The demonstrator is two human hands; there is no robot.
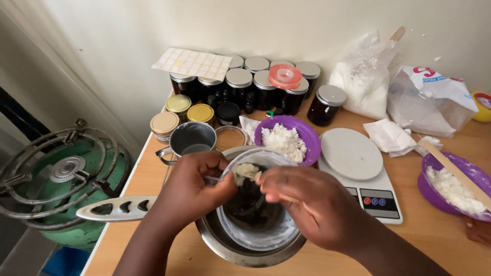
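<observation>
Under both hands sits a shiny round metal pot (pixel 245 250) near the table edge. Left hand (pixel 192 191) pinches the clear bowl (pixel 258 232); right hand (pixel 312 202) curls around something hidden.

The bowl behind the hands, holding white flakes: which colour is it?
Purple bowl, seen best in the head view.

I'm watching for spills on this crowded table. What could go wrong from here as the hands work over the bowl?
1. The left hand grips the clear container inside the metal bowl, which sits near the table's front edge; a hard push might slide it off.
2. The right hand scrapes a whitish lump at the rim; bits may drop outside.
3. The metal cup and purple bowl stand close behind and could be knocked.
</observation>
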